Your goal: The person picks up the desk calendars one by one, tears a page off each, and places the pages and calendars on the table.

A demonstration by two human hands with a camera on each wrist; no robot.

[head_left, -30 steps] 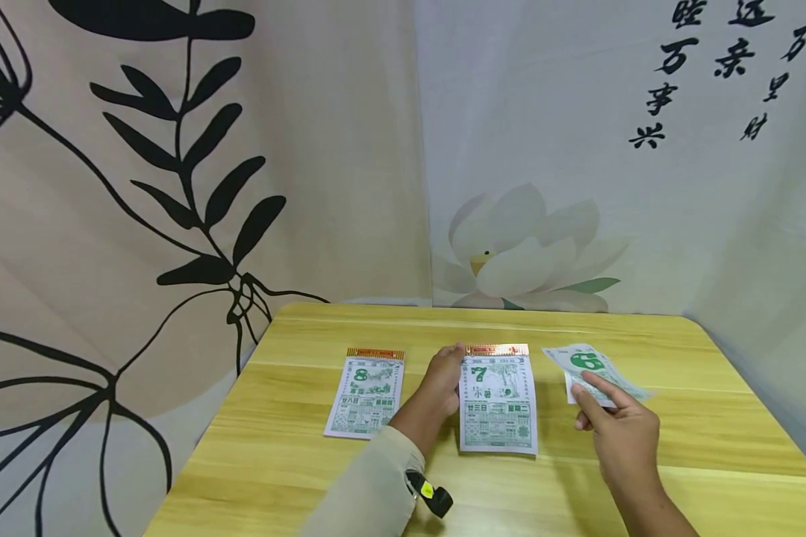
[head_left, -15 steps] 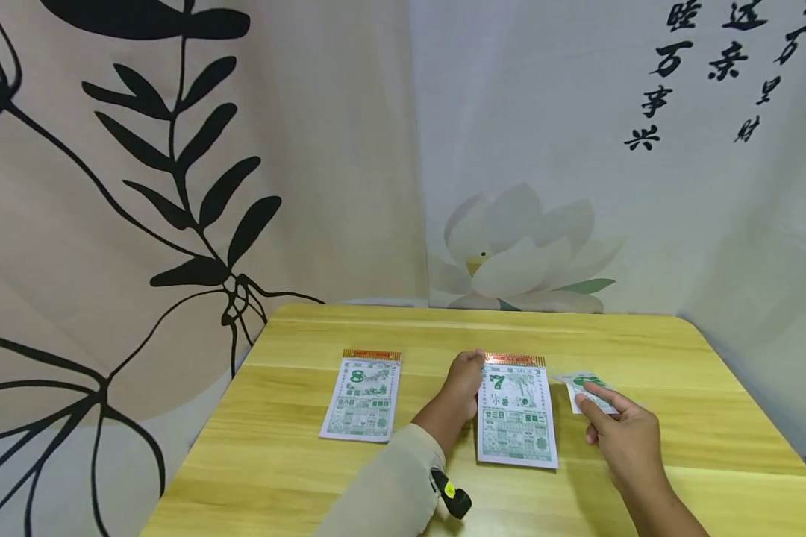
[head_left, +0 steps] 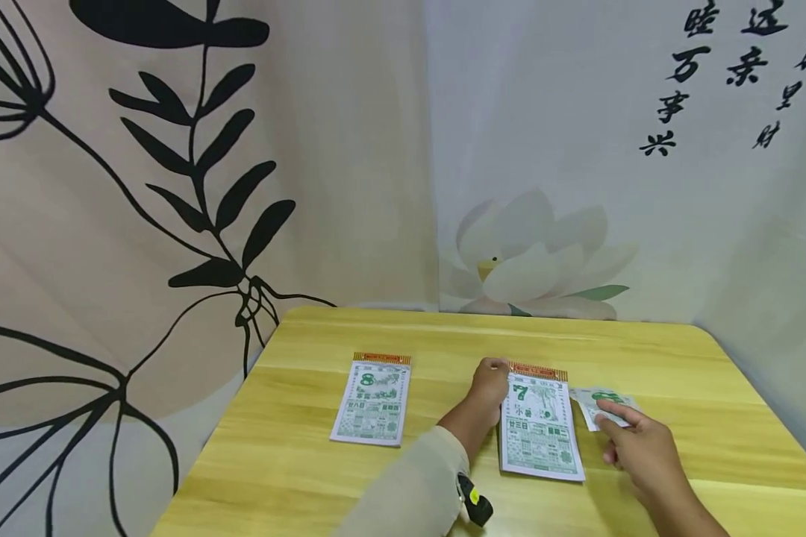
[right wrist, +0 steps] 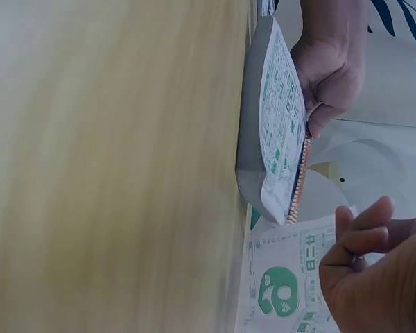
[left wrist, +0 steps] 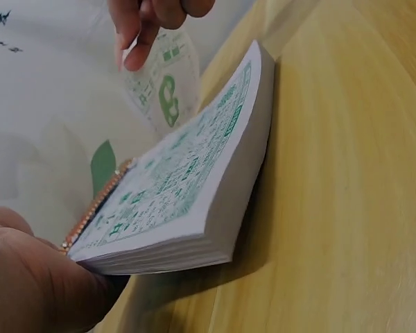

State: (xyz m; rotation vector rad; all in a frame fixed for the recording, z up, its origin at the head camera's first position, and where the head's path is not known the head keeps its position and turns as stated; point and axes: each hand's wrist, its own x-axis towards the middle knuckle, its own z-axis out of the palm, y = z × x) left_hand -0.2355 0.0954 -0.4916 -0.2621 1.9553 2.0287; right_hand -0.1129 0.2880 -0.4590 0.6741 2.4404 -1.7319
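In the head view my left hand [head_left: 489, 388] grips the top left edge of a tear-off calendar [head_left: 542, 425], a thick pad with a red and gold top strip and a green 7. The left wrist view shows the pad's thick page edges [left wrist: 239, 187] just over the table. My right hand [head_left: 648, 451] pinches a loose calendar page [head_left: 586, 406] between thumb and fingers, to the right of the pad. This thin sheet carries a large green numeral [right wrist: 277, 291] in the right wrist view, and the hand covers part of it.
A second tear-off calendar [head_left: 372, 403], marked with a green 8, lies flat to the left on the yellow wooden table [head_left: 295, 447]. Behind the table hangs a pale curtain [head_left: 349, 186] with black plant shapes, a lotus and written characters.
The left hand and the calendar with the 7 have moved right and nearer to me. The loose page has dropped lower, still in the right hand, and the gap between page and pad has narrowed.
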